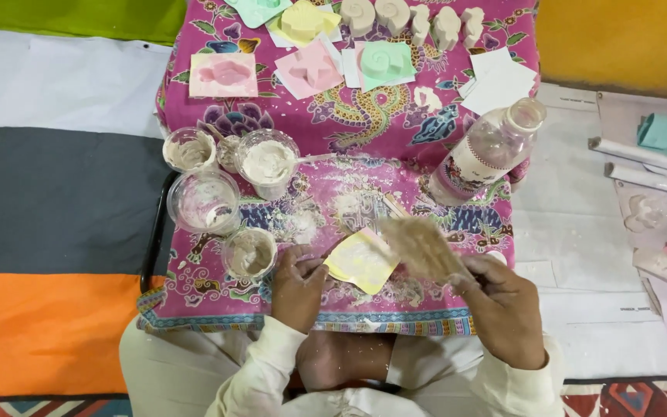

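Yellow mould (361, 262) pinched by left hand (299, 287); right hand (501, 306) holds fibrous scrap (423, 247)

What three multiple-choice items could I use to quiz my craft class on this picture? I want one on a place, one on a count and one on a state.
1. Where does the yellow mould lie?
A. on the patterned cloth between the two hands
B. on the grey stripe
C. inside a cup

2. How many pale cast figures stand in the row at the far edge?
A. two
B. five
C. nine

3. How is the clear bottle?
A. capped
B. open, with no cap on
C. broken

Answers:
1 A: it rests on the patterned cloth, with the left hand touching it and the right hand beside it.
2 B: five show side by side.
3 B: its open mouth shows.
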